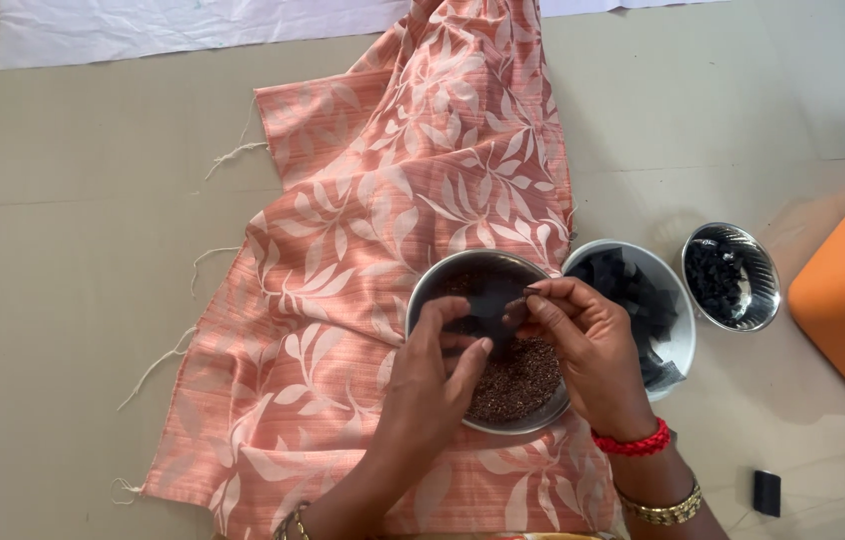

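Holding both hands over the steel bowl (488, 340) on the peach leaf-print cloth (393, 250), you work a small dark square of fabric (488, 318) between your fingertips. Your left hand (433, 385) has its grip pressed together on the near edge of the square, and your right hand (583, 340) pinches its far corner. The square lies roughly flat above the bowl, its long axis running across from hand to hand; which face points up I cannot tell.

Brown seed-like grains fill the near half of the bowl. Judging by that, the work looks to be in mid-course: the white bowl (678, 330) just right of it holds a heap of dark squares, and the small steel bowl (733, 275) further right holds dark little pieces. An orange case (838, 300) sits at the floor's right edge.
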